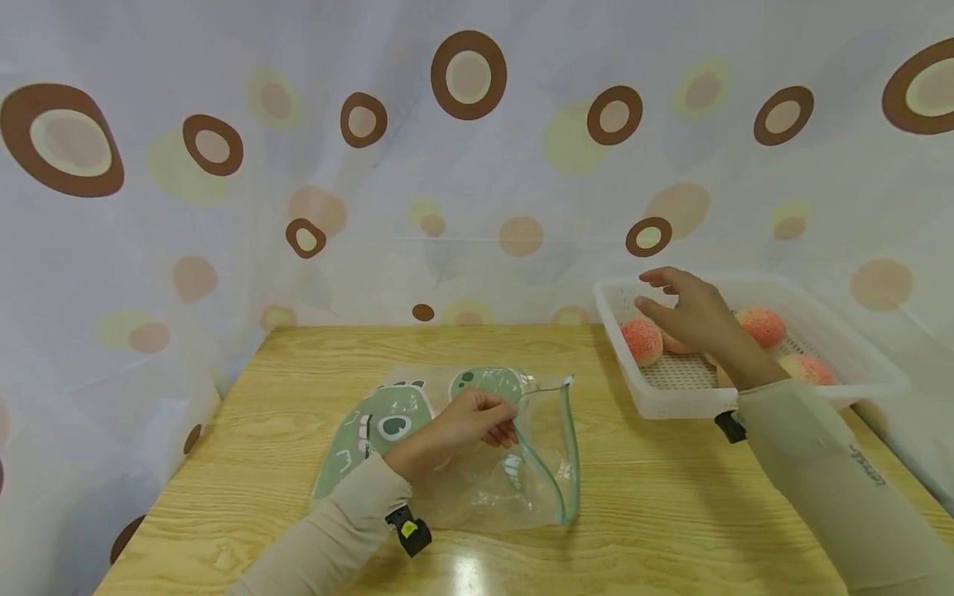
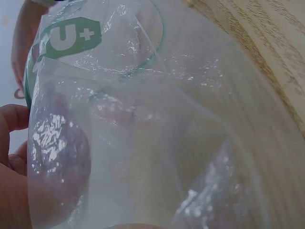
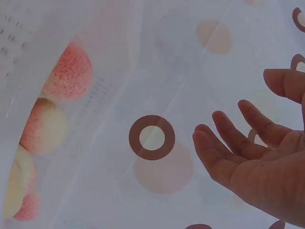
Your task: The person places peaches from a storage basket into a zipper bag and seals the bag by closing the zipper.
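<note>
A clear zip bag (image 1: 477, 488) with a green cartoon print lies on the table, its green-edged mouth gaping to the right. My left hand (image 1: 465, 422) pinches the near edge of that mouth between thumb and fingers. In the left wrist view the clear plastic (image 2: 143, 143) fills most of the picture, and the left fingers (image 2: 14, 119) show at its edge. Above the white basket (image 1: 648, 401) my right hand (image 1: 693, 310) hovers with fingers spread and nothing in them. Several pink-and-yellow peaches (image 1: 641, 342) sit in the basket, some partly hidden by the right hand and forearm.
The wooden table (image 1: 298, 356) runs back to a white curtain (image 1: 507, 182) printed with brown rings and pale dots. The basket stands at the table's right side, its raised wall next to the curtain. Black straps circle both wrists.
</note>
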`<state>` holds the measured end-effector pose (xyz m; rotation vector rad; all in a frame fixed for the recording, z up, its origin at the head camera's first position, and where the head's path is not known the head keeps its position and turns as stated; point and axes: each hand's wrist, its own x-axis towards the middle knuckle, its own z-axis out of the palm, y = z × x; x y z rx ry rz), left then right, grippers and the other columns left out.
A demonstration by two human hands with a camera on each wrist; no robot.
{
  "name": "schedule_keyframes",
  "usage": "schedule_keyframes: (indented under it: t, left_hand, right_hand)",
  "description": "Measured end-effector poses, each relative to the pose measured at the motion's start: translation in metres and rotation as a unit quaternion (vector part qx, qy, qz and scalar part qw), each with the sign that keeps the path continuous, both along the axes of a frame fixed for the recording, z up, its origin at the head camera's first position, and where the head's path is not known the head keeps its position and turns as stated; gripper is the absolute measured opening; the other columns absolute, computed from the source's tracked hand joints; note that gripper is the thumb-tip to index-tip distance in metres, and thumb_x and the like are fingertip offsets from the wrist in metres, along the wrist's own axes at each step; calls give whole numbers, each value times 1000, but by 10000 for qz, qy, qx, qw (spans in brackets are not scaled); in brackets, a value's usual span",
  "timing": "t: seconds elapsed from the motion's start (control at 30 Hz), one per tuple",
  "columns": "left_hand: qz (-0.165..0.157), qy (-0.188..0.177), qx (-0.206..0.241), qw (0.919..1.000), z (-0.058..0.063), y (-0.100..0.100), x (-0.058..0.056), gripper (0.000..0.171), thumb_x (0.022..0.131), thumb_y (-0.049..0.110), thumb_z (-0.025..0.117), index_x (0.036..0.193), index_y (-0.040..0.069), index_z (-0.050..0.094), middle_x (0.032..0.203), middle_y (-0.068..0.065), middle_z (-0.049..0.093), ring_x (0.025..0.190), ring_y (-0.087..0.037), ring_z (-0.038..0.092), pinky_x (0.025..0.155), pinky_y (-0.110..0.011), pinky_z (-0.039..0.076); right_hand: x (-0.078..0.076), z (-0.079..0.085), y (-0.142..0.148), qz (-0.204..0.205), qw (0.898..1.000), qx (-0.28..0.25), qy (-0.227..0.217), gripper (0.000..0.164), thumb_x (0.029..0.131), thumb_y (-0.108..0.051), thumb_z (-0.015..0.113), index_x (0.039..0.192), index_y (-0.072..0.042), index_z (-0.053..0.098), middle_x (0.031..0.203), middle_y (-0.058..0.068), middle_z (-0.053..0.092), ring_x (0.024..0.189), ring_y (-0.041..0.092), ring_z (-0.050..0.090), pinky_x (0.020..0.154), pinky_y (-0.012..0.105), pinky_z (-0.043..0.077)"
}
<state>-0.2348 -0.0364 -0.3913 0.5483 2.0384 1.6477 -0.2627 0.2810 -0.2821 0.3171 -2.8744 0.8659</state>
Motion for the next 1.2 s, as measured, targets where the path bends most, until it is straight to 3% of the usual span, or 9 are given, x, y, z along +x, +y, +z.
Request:
schedule_keyframes:
  t: [0.17, 0.3, 0.47, 0.63, 0.83, 1.0, 1.2]
  left_hand:
    - [-9, 46, -5, 10000, -1, -1, 0, 29, 99, 17, 52, 86, -6, 65, 73, -1, 67, 66, -10, 63, 71, -31, 57]
    - [-46, 57, 25, 10000, -4, -2, -2, 29, 99, 17, 52, 87, -7, 65, 74, -1, 67, 65, -10, 63, 74, -36, 58]
    - [-63, 74, -2, 10000, -5, -2, -3, 30, 99, 17, 52, 88, -7, 65, 74, -2, 68, 66, -10, 63, 77, -40, 57]
    - [-124, 127, -56, 9998, -7, -1, -4, 30, 99, 18, 52, 90, -7, 67, 75, -3, 69, 65, -9, 63, 74, -35, 58]
    - [64, 132, -99, 9998, -9, -3, -3, 30, 98, 17, 53, 86, -7, 66, 73, -3, 68, 65, -10, 63, 74, -37, 58]
    - [71, 113, -83, 9999, -10, -2, -2, 30, 98, 17, 53, 86, -7, 66, 73, -3, 68, 65, -11, 63, 74, -40, 58]
    - [19, 127, -69, 9999, -11, -1, -3, 30, 98, 17, 53, 86, -7, 66, 73, -3, 68, 65, -10, 62, 73, -37, 58]
  right_hand:
    - [-20, -3, 6, -16, 9982, 484, 356, 49, 98, -24, 53, 135, 6, 44, 135, 32, 42, 123, 50, 39, 97, 64, 34]
    - [-35, -7, 11, 138, 9926, 1123, 438, 47, 94, -16, 57, 131, 11, 45, 130, 37, 43, 120, 54, 38, 98, 65, 33]
    - [-51, -17, 20, 269, 9792, 1955, 479, 50, 89, -14, 63, 130, 10, 46, 130, 37, 42, 118, 56, 37, 97, 66, 34]
    - [-61, -31, 28, 281, 9633, 2648, 351, 53, 88, -16, 67, 132, 5, 48, 133, 33, 40, 119, 56, 34, 89, 69, 38]
    - [-67, -44, 24, 599, 9442, 3235, 134, 55, 86, -20, 69, 132, 3, 50, 132, 30, 45, 120, 52, 39, 88, 65, 42]
    - [-61, -49, 23, 647, 9396, 3351, -266, 66, 83, -20, 73, 136, 7, 44, 137, 33, 41, 124, 53, 36, 94, 66, 38]
    - [-63, -60, 23, 665, 9547, 2777, -837, 91, 79, -30, 78, 148, 2, 26, 146, 35, 25, 127, 58, 29, 94, 69, 36]
